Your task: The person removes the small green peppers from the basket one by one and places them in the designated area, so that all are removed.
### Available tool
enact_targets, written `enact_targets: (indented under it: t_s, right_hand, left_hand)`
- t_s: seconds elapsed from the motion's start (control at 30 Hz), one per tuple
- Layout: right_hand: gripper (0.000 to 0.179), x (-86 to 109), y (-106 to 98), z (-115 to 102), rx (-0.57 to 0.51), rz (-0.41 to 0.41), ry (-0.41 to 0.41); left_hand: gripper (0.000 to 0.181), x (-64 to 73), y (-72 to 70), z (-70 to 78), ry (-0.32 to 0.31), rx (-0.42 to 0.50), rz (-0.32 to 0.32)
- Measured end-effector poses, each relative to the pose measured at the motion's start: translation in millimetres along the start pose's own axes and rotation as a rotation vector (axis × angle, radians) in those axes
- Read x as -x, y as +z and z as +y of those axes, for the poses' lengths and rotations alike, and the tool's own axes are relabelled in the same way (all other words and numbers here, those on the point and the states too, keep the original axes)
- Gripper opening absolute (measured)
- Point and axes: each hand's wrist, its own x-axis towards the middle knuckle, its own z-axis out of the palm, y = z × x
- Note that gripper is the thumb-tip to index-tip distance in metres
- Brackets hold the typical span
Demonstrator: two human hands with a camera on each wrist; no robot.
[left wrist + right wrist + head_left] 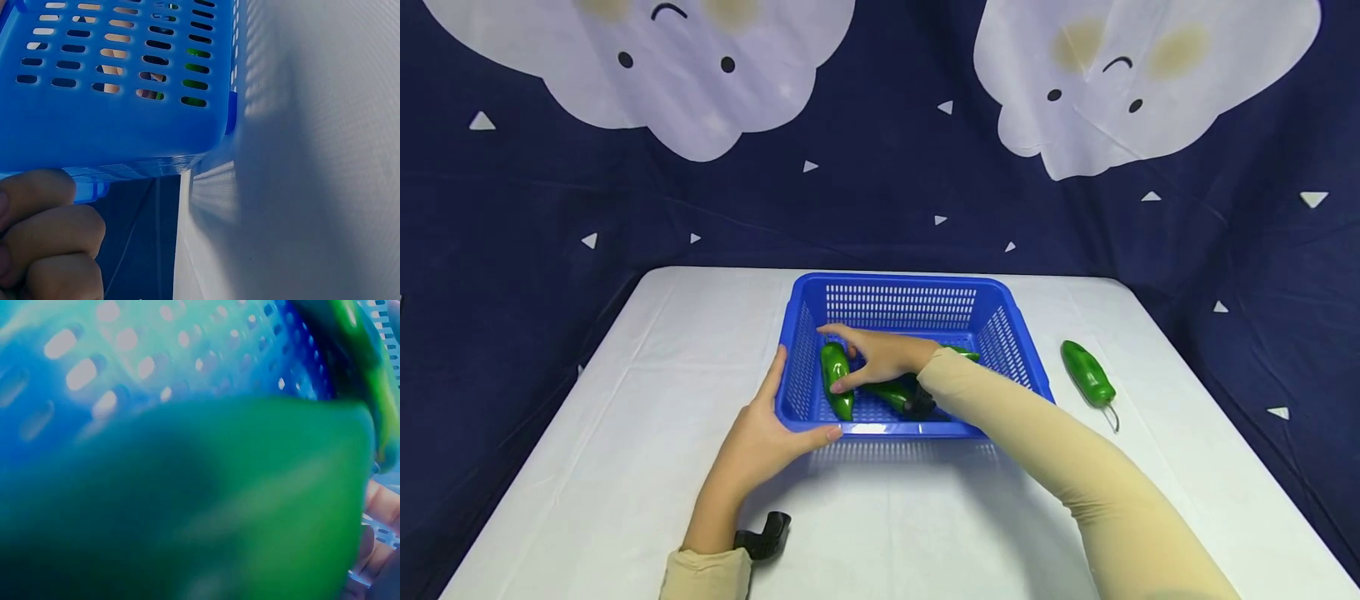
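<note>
A blue plastic basket (895, 429) with slotted walls stands on the white table. My left hand (760, 442) grips its near left corner, thumb along the front rim; curled fingers (56, 231) show by the rim in the left wrist view. Over the basket reaches my right hand (883, 354), fingers spread around a glossy green pepper (837, 375) at the left, the thumb tip overlapping it. More green peppers (889, 393) lie beneath the right hand and wrist, partly hidden. One green pepper (262, 506) fills much of the right wrist view, blurred.
Another green pepper (1086, 373) with a curved stem lies on the table (625, 467) right of the basket. A black device (765, 536) is at the left wrist. Behind the table hangs a dark blue cloth (887, 200) with white clouds and triangles.
</note>
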Motion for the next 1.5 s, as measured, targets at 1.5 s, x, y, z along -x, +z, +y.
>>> enact_targets:
  t_s: [1.5]
  right_hand:
    - [0.087, -12.4, 15, 2, 0.007, -0.052, 0.074]
  left_hand:
    - [0.130, 0.0, 1.6, -2.0, -0.002, 0.000, -0.007]
